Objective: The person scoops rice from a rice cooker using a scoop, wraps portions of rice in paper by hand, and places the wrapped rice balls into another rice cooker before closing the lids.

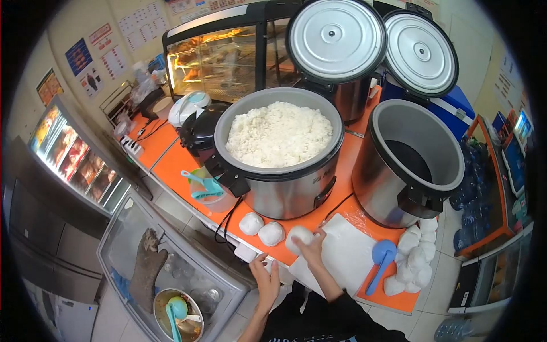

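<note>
While the left hand hovers at the counter edge, loosely curled with nothing visible in its fingers, the right hand grips a white rounded bundle between thumb and fingers. That bundle sits just beside two similar balls, in front of the big cooker. White sheets lie flat right of the right hand, top sheet bare. Blue scoop rests by their right edge, no hand on it. Beyond, a heap of white bundles is piled at the counter's right end (exact count unclear, they overlap).

Progress, judging by layout: that heap looks finished, plus the two balls; the held one seems formed or nearly so, closure can't be checked. Plenty left: the cooker holds rice mounded close to its rim. Second cooker to the right stands open, dark bottom showing, no rice seen. Farther back, two raised lids, then a lit display warmer.
</note>
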Action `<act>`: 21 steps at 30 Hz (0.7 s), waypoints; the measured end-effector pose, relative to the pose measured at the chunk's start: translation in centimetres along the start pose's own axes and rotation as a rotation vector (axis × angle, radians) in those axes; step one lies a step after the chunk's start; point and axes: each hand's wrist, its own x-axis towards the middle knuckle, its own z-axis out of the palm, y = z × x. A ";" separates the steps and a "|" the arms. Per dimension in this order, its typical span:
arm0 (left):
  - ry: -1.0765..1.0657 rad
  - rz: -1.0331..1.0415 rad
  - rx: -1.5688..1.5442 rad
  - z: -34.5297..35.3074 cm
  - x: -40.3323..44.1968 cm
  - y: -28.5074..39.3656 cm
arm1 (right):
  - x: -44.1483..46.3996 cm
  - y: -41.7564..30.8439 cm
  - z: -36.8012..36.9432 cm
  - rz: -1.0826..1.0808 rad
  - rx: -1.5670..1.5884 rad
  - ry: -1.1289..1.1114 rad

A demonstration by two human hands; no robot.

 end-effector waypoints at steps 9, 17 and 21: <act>0.043 -0.273 -0.227 -1.8 -4.6 1.2 | -1.5 -6.1 -10.7 0.084 -0.300 0.009; 0.030 -0.098 -0.373 2.5 1.1 3.3 | -5.4 3.4 -20.6 0.038 -0.848 0.433; 0.372 0.409 -0.199 -0.1 10.7 6.3 | -3.7 -5.6 -20.4 -0.260 -0.392 0.421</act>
